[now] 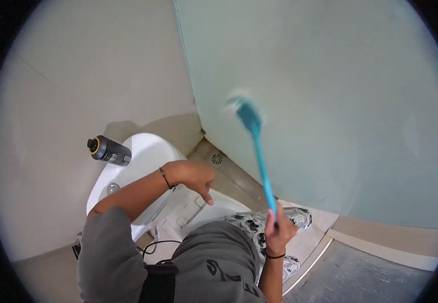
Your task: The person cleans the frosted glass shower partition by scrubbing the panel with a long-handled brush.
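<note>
My right hand (279,230) is wrapped round the lower end of a turquoise long-handled scrubbing brush (261,161). The brush rises from my fist, its head and pale bristles blurred in front of the greenish glass panel (340,111); I cannot tell whether they touch it. Over the white toilet (226,203), my left hand (194,177) hangs with the wrist bent. One digit points down and apart from the rest, nothing shows in this hand, and the other fingers are partly hidden.
A dark bottle (110,150) with a yellow ring stands on the toilet's cistern (151,146), beside the flush button (113,188). Behind the toilet, a round floor drain (216,159) lies near the wall corner. A raised pale sill (380,247) borders the grey floor at right.
</note>
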Motion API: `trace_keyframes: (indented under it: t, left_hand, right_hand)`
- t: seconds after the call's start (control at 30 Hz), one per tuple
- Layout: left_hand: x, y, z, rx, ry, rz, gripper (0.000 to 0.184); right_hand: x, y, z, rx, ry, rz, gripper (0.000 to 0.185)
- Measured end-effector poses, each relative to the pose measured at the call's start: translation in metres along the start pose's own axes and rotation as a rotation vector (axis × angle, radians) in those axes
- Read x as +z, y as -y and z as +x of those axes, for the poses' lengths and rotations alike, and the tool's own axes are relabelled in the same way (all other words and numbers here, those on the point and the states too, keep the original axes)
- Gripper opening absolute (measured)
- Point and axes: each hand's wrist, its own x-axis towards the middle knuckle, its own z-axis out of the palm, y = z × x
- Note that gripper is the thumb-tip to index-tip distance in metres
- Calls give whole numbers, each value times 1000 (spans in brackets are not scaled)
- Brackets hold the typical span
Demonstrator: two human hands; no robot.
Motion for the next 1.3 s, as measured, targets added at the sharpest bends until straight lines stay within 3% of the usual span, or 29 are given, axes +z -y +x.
trace_keyframes:
  t: [0.1,0.13,0.23,0.33,0.43,0.5,0.53,0.63,0.7,0.83,0.93,1.0,1.1,1.2,1.23,1.3]
  left_hand:
    - [10,3,-1,15,-41,-41,58]
    - [9,4,-1,15,-66,-55,58]
    - [7,2,-1,23,-43,-35,57]
    - [3,-3,-4,38,-44,0,57]
    - [12,6,2,17,-19,-37,57]
    - [4,1,-2,25,-16,-68,58]
    - [5,3,-2,21,-30,-56,58]
    - [9,4,1,31,-26,-41,59]
    - [7,5,3,50,-48,-24,59]
    - [8,0,-1,-14,-12,-61,60]
    - [13,10,3,7,-42,-74,61]
    - [12,9,4,62,-46,-31,62]
    - [5,0,-2,60,-24,-53,63]
    - [5,-1,-1,-24,12,-82,64]
    - [7,1,0,-25,14,-78,64]
    - [12,7,1,35,-45,-76,65]
  right_hand:
    - [-14,11,11,-49,-326,-16,23]
    - [-14,3,-2,118,-310,27,24]
    - [10,-39,-22,11,-145,19,22]
    - [-5,-11,-11,61,116,-62,21]
    - [-15,13,13,-64,-286,16,20]
    - [-19,1,2,79,-291,12,21]
    - [-4,-13,-2,35,-382,-4,20]
    - [23,-46,-20,-23,-55,16,20]
    - [12,-17,-8,33,99,-57,21]
    - [-9,22,36,-49,-182,-15,20]
    - [15,-7,29,-30,-165,110,21]
    - [32,-32,-2,-18,-18,30,23]
    - [5,4,10,-11,24,-52,23]
    - [-20,21,34,-18,-350,71,19]
    - [-21,10,25,85,-346,97,22]
    - [-14,-2,25,-20,-368,28,21]
